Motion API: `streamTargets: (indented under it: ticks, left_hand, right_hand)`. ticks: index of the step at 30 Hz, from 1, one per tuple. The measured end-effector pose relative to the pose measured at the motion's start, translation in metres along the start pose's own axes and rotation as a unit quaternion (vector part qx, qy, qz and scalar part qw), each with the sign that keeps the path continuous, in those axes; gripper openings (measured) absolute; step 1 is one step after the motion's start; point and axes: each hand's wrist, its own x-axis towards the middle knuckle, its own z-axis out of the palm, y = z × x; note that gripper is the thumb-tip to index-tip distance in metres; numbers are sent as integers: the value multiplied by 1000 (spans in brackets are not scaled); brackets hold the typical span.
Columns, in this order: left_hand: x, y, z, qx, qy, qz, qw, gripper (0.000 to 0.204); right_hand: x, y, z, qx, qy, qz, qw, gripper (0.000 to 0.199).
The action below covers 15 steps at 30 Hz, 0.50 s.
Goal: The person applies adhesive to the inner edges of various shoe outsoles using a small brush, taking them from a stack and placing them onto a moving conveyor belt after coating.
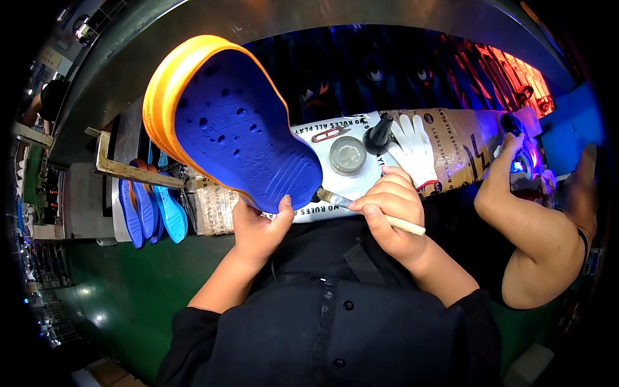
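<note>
My left hand grips a shoe sole by its narrow end, thumb on the blue face. The sole is deep blue with small holes, and an orange rim runs along its far left side. Between the fingers of my right hand is a brush with a pale wooden handle and a metal band. Its bristles meet the edge of the sole's narrow end. Just beyond the brush stands a glass jar of clear-looking contents. Beside the jar is a black cone-topped bottle.
A white glove and red snips lie on the cardboard-covered bench. Blue soles hang at the left by a metal bar. A co-worker's arm reaches in at the right. Dark shoe parts line the back under red light.
</note>
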Motion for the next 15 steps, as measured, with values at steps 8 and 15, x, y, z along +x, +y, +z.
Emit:
streamTargets:
  ticks: [8,15]
  left_hand:
    - [3,-10,6,4,25,102,994,26]
    - [4,-14,5,37,2,140,989,31]
  right_hand:
    - [-1,3,5,-57,-23,0,998,17]
    - [-4,8,-3,-48,21,9,999,14]
